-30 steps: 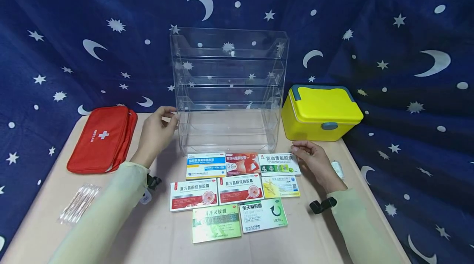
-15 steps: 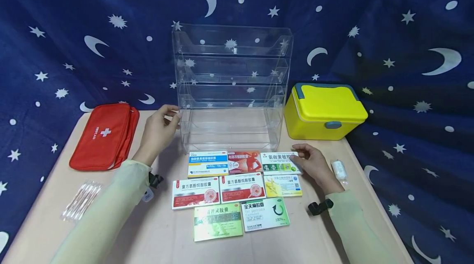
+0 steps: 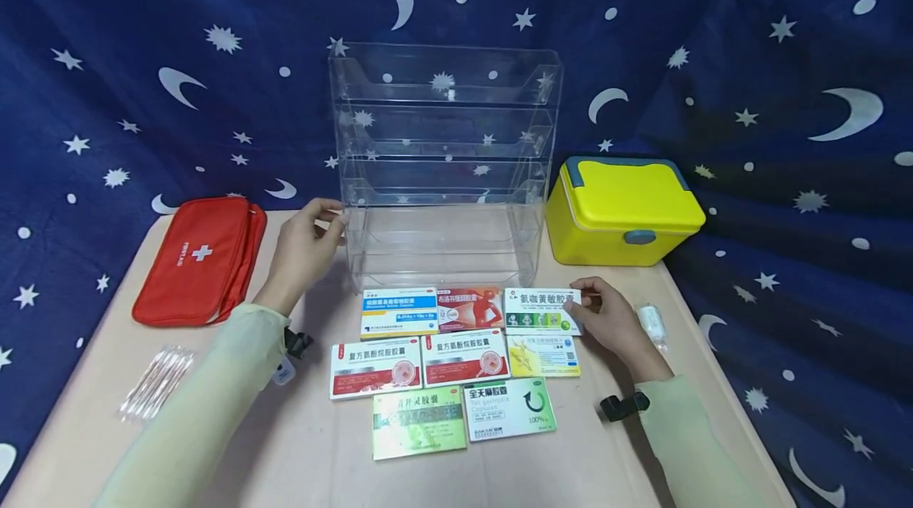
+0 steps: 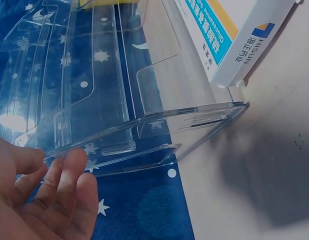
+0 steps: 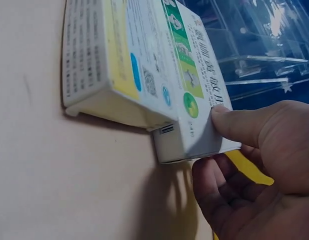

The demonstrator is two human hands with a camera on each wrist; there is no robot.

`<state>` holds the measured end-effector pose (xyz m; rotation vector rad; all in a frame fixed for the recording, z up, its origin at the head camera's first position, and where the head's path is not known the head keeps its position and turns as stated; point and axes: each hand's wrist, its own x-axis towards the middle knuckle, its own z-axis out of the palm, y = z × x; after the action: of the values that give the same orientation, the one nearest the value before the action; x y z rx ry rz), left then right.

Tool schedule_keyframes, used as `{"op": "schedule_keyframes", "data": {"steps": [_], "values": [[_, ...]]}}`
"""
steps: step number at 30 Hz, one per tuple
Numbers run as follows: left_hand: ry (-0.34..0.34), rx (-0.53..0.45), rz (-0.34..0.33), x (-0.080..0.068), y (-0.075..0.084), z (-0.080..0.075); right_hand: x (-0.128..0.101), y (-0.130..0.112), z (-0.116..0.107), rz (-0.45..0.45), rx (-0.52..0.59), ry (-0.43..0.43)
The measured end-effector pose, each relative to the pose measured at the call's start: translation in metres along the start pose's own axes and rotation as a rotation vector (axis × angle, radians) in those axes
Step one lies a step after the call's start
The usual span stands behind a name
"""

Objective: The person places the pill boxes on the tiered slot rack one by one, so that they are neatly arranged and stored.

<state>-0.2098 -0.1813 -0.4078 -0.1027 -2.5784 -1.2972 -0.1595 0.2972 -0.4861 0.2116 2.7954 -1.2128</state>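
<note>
My right hand (image 3: 615, 322) pinches the right end of a white medicine box (image 3: 540, 310) with a green picture strip; in the right wrist view the thumb (image 5: 244, 125) lies on its top face, fingers at the lower edge. At the left side of a clear tiered rack (image 3: 445, 246), my left hand (image 3: 303, 250) grips the side panel between thumb and fingers. Beside the held box lie a red medicine box (image 3: 469, 308) and a blue-and-white one (image 3: 398, 313). Just in front of it is a yellow-and-white box (image 3: 544, 356).
Two red-and-white boxes (image 3: 374, 367), a light-green box (image 3: 418, 422) and a white-green box (image 3: 509, 410) lie nearer. A yellow lidded case (image 3: 624, 215) stands right of the rack. At left are a red first-aid pouch (image 3: 196, 262) and packaged cotton swabs (image 3: 157, 383); a small white roll (image 3: 651, 324) lies right.
My right thumb has come down onto the white medicine box's right end, and the hand now pinches it. My left hand stays at the rack's side. The whole view shifted slightly.
</note>
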Motion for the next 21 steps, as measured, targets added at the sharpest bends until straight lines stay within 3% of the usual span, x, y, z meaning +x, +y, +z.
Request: {"op": "schedule_keyframes", "data": {"steps": [6,12,15,21], "values": [[0.0,0.005,-0.008,0.001,0.001,0.003,-0.013,0.001,-0.009,-0.066,0.028,0.027],[-0.018,-0.007,-0.006,0.002,0.0,0.005,-0.015,-0.012,-0.03,-0.231,0.09,0.12],[-0.014,-0.009,-0.007,0.003,0.001,0.005,-0.008,-0.044,-0.046,-0.317,0.157,0.177],[-0.024,0.001,-0.032,0.003,0.0,0.0,0.029,-0.153,-0.063,-0.575,0.331,0.233]]}}
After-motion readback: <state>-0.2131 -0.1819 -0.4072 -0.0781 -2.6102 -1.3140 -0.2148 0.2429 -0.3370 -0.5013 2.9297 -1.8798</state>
